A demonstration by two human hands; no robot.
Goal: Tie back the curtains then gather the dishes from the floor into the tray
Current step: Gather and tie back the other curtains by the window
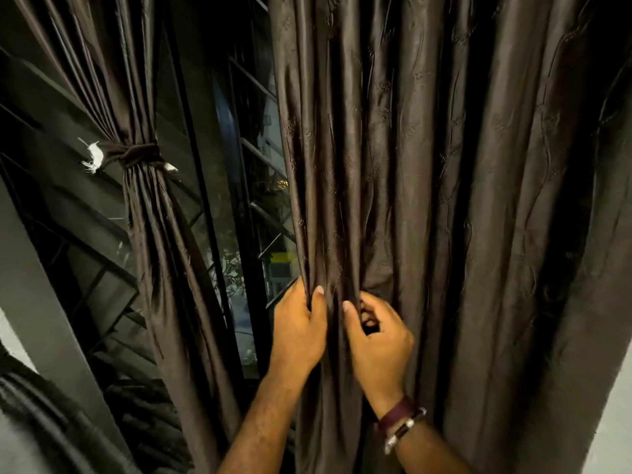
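**Both hands bunching the loose right curtain**

Your left hand grips a fold at the left edge of the right curtain, fingers curled into the cloth, thumb lying up along the front. Your right hand sits just beside it, thumb and curled fingers pinching the next pleats; the two hands are nearly touching.

The right curtain is dark brown, slightly glossy, with a faint raised vine pattern. It hangs loose in long vertical pleats and fills most of the view's right side.

The left curtain is the same brown cloth, already cinched at mid-height by a knotted tie-back with pale tassel ends showing either side.

Between the two curtains: a dark window with metal grille bars.

Right wrist carries a maroon band and a metal bracelet.

Hard to read: your fingertips are buried in the folds. Curtain tops and hems are cut off. No dishes, tray or floor in view. The dark ribbed shape at the lower left corner can't be identified.
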